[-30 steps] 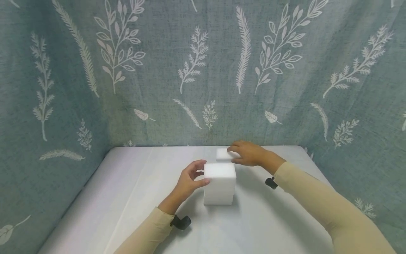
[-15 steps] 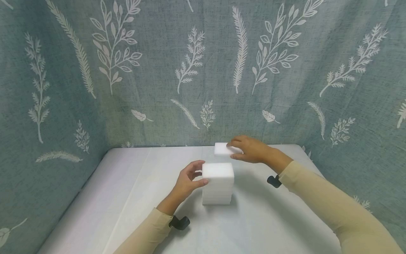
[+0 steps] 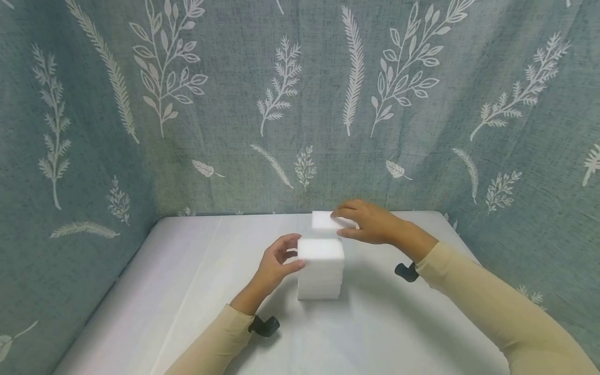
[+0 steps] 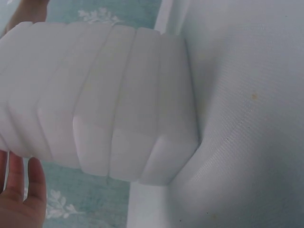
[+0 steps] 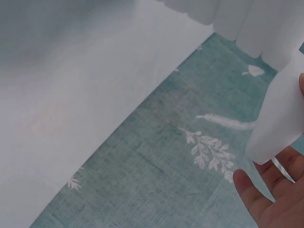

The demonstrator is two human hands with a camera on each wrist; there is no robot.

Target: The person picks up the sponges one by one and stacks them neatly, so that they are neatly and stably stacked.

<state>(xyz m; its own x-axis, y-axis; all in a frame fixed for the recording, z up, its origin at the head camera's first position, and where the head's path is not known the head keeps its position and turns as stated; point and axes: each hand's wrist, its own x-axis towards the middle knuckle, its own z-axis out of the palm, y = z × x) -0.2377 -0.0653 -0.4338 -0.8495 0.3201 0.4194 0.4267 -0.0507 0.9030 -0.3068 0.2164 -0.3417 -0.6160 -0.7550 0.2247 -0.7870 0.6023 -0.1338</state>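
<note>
A tall stack of several white sponge-like blocks (image 3: 320,276) stands upright on the table, its layers fairly even. My left hand (image 3: 276,265) rests against the stack's left side near the top, thumb at the front corner and fingers farther back; in the left wrist view its fingertips (image 4: 35,166) touch the end of the upper layers. Just behind the stack, my right hand (image 3: 367,221) holds one white block (image 3: 323,221) by its right part, between thumb and fingers. That block (image 5: 280,111) is off the table in the right wrist view, with the stack close by.
A white cloth covers the table (image 3: 197,291). Blue-green curtains (image 3: 234,104) with a white leaf print hang behind and at both sides, meeting the table's back edge. Both wrists carry a small black camera (image 3: 264,326).
My right hand has lifted the white block off the table behind the stack and shifted it slightly left. The left hand keeps its place at the stack. The head view has turned slightly.
</note>
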